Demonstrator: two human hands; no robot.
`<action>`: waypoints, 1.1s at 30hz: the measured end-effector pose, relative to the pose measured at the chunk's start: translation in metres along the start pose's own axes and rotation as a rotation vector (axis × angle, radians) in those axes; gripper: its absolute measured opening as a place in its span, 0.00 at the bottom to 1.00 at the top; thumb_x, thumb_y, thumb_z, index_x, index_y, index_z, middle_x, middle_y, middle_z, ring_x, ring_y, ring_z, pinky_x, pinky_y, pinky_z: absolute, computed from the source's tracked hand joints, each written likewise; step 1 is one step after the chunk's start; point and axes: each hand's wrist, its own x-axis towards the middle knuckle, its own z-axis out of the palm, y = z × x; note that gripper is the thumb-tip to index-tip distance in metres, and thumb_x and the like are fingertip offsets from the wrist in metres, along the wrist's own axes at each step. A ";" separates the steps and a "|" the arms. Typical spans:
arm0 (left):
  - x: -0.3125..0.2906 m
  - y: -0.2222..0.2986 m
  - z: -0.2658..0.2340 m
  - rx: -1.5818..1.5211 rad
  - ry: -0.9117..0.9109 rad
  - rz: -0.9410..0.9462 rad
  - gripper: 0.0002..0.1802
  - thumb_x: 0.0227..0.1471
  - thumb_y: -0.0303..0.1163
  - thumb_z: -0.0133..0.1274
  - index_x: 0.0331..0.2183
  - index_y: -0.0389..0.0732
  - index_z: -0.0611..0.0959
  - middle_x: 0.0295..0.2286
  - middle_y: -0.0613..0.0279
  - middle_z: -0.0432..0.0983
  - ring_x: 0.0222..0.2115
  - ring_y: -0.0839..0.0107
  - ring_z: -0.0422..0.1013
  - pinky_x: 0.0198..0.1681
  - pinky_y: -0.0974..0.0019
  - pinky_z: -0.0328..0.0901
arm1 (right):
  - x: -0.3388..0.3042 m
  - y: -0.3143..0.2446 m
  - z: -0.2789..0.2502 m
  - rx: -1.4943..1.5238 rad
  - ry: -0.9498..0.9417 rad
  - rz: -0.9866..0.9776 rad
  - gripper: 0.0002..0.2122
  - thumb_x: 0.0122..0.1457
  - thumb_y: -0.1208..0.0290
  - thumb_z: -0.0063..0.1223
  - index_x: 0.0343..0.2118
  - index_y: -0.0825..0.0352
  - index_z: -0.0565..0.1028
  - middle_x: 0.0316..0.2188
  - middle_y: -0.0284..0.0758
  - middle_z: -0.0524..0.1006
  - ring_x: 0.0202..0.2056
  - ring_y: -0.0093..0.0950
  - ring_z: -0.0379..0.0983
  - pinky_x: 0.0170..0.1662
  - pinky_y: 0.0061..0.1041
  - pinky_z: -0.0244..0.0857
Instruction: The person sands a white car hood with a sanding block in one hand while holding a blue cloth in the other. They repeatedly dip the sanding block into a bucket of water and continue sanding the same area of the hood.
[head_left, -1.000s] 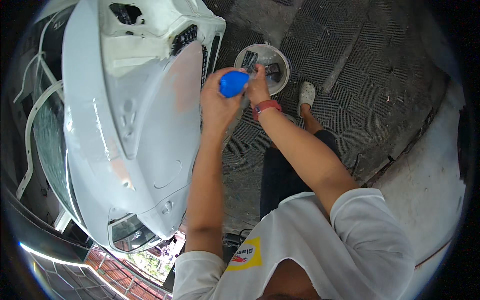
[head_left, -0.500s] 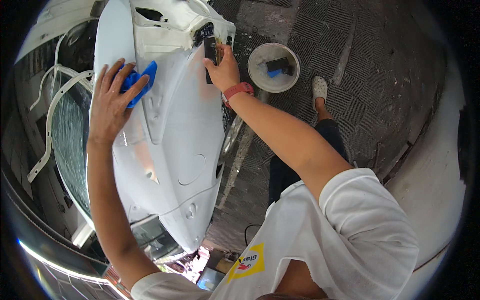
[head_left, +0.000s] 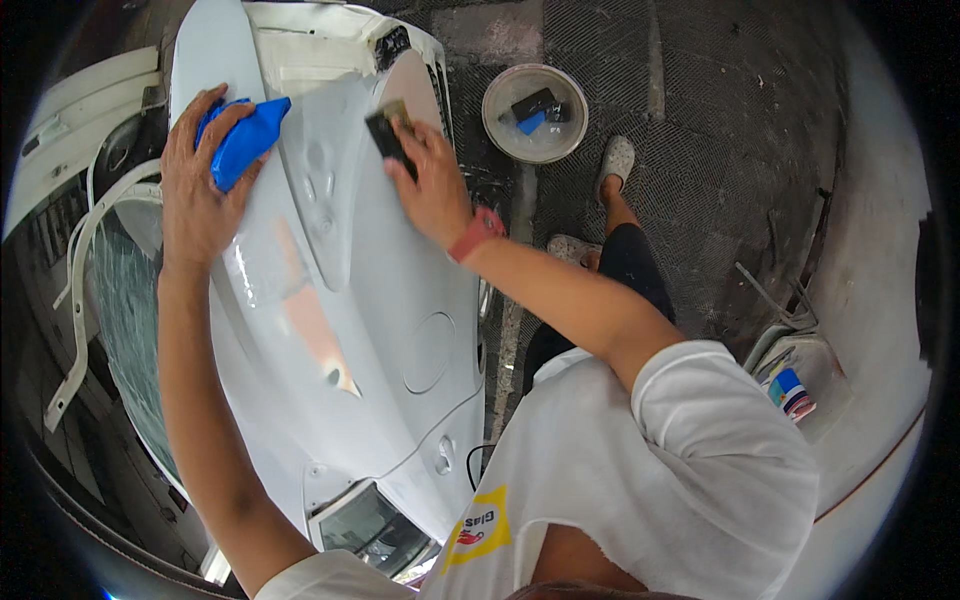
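Note:
Under both hands lies a white and pale grey car body panel point(head_left: 385, 300), with a wet-looking surface and pinkish patches. My left hand point(head_left: 195, 205) is closed round a bright blue folded sheet or cloth point(head_left: 248, 145) and rests against the panel's upper left part. My right hand point(head_left: 435, 190) grips a dark sanding block point(head_left: 388, 138), pressed to the panel near its upper right edge. The fingers partly cover the block, so its underside is hidden.
To the right of the panel, a round bucket point(head_left: 490, 135) on the dark textured floor holds water, a black block and a blue piece. A plastic container point(head_left: 820, 365) stands by the right wall. Curved metal strips and a covered window point(head_left: 130, 290) lie left.
My right hand has moved the sanding block leftward off the panel's outer edge and tilted it. The left hand with the blue sheet sits further up and left; the whole view has shifted.

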 end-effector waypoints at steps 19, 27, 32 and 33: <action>0.006 0.000 -0.001 -0.064 -0.021 -0.008 0.31 0.56 0.37 0.68 0.61 0.52 0.84 0.68 0.52 0.70 0.69 0.43 0.66 0.72 0.39 0.58 | 0.104 0.077 0.019 0.047 -0.059 0.292 0.26 0.65 0.64 0.67 0.63 0.70 0.79 0.58 0.52 0.81 0.60 0.49 0.78 0.66 0.41 0.70; 0.009 -0.002 0.001 -0.051 -0.030 0.004 0.31 0.55 0.39 0.69 0.61 0.52 0.84 0.69 0.51 0.70 0.70 0.43 0.65 0.72 0.39 0.57 | 0.131 0.076 0.012 0.181 0.012 0.428 0.27 0.55 0.53 0.78 0.48 0.72 0.87 0.45 0.48 0.89 0.48 0.41 0.88 0.55 0.36 0.78; 0.002 -0.005 -0.002 -0.017 -0.043 -0.001 0.31 0.57 0.39 0.69 0.61 0.51 0.83 0.68 0.49 0.71 0.70 0.41 0.64 0.72 0.38 0.57 | 0.054 0.036 0.027 0.089 0.238 0.040 0.19 0.59 0.64 0.73 0.48 0.72 0.87 0.45 0.50 0.88 0.48 0.47 0.86 0.55 0.38 0.77; 0.003 -0.005 -0.001 -0.032 -0.036 0.006 0.31 0.57 0.39 0.69 0.61 0.51 0.83 0.68 0.48 0.71 0.70 0.41 0.64 0.72 0.38 0.57 | 0.056 0.037 0.026 0.101 0.245 0.047 0.18 0.60 0.65 0.72 0.49 0.72 0.87 0.46 0.51 0.88 0.48 0.48 0.86 0.55 0.38 0.77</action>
